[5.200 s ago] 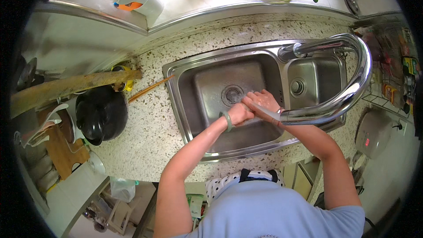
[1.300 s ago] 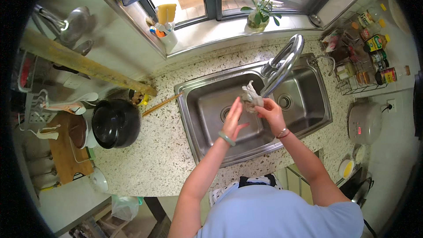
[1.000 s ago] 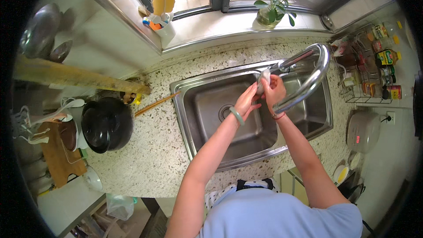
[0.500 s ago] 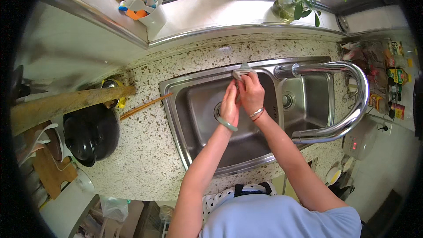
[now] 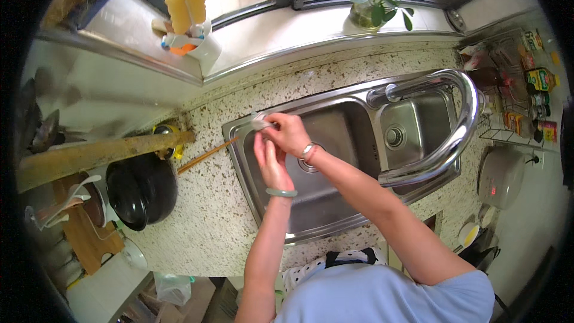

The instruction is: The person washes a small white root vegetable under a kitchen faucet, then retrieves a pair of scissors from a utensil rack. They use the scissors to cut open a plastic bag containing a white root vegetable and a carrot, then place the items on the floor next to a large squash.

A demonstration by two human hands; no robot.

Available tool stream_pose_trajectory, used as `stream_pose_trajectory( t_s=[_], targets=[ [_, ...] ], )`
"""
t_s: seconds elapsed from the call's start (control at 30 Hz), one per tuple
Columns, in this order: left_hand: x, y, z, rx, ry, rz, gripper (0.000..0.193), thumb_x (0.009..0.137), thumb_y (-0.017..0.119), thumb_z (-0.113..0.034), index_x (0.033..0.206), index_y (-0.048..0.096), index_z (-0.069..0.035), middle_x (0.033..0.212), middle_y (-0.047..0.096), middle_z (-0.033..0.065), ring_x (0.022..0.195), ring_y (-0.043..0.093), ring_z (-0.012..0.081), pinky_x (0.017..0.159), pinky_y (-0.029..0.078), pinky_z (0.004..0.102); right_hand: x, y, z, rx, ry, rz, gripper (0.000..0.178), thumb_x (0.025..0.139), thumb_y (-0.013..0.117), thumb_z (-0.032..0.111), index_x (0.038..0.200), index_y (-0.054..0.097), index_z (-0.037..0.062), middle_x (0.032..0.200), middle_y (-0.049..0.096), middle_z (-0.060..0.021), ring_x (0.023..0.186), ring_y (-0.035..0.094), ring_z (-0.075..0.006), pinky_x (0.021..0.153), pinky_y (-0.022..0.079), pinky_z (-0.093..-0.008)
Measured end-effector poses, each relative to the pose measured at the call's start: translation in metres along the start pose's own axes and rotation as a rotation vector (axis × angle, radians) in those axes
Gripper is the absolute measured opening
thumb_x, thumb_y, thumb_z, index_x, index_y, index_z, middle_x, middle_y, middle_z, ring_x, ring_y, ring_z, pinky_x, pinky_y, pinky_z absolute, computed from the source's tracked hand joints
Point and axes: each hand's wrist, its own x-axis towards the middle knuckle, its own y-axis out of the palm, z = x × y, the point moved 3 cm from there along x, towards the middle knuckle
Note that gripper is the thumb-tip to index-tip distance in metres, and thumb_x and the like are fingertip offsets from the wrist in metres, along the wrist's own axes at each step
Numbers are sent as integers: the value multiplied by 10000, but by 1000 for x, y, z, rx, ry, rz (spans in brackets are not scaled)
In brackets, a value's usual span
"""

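Observation:
At the far left corner of the steel sink (image 5: 335, 206), my right hand (image 5: 291, 136) is closed on a small greyish-white cloth (image 5: 259, 122), pressing it at the rim. Just below it, my left hand (image 5: 272, 164) is held over the large basin with fingers stretched out, near the right hand's fingertips. Part of the cloth is hidden behind the right hand's fingers. A pair of wooden chopsticks (image 5: 206, 157) lies on the counter with its tips on the sink's left rim, close to my left hand.
A chrome tap (image 5: 469, 116) arches over the sink's right side. On the left stand a black pot (image 5: 140, 191) and a long wooden pole (image 5: 89, 158). A white utensil cup (image 5: 208, 48) and a plant in a glass jar (image 5: 365, 17) sit on the sill; a wire rack (image 5: 511, 137) holds packets.
Both hands and the cloth have moved left along the sink's far rim, from near its middle to the far left corner. The view has shifted slightly.

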Motion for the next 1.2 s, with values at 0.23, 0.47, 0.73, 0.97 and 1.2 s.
stream_pose_trajectory(
  t_s=[0.23,0.47,0.73,0.97,1.2],
  targets=[
    [-7,109,39,23,-240,511,443,942,448,-176,1350,337,-46,1327,409,86,1129,468,187,931,408,346,4,-158,22,-543,-122,-584,160,740,655,132,863,609,39,782,600,-117,714,576,-279,642,475,-372],
    [4,122,73,-38,-338,463,435,950,439,-213,1346,349,-58,1320,424,51,1135,451,159,916,396,333,36,-154,-39,-865,-99,-519,192,730,624,93,919,605,66,965,551,-110,945,477,-319,795,423,-398],
    [6,56,57,-104,-229,225,383,931,471,-207,1277,412,-53,1253,464,101,1137,454,198,956,382,377,30,-95,-33,-564,-367,-319,212,693,606,1,902,598,30,902,552,-118,874,501,-313,793,421,-386],
    [-3,33,28,-89,-102,-130,484,937,453,-265,1361,277,-111,1351,324,105,1173,398,231,965,352,397,30,-49,-11,-109,-144,-92,181,733,657,97,900,639,27,776,561,-62,747,521,-197,672,428,-304],
    [-2,100,-9,86,130,243,465,961,401,-260,1382,285,-102,1389,325,103,1259,337,232,993,337,391,21,-138,57,-12,-123,-570,171,788,624,124,917,604,15,842,574,-105,743,552,-205,659,442,-301]
  ],
)
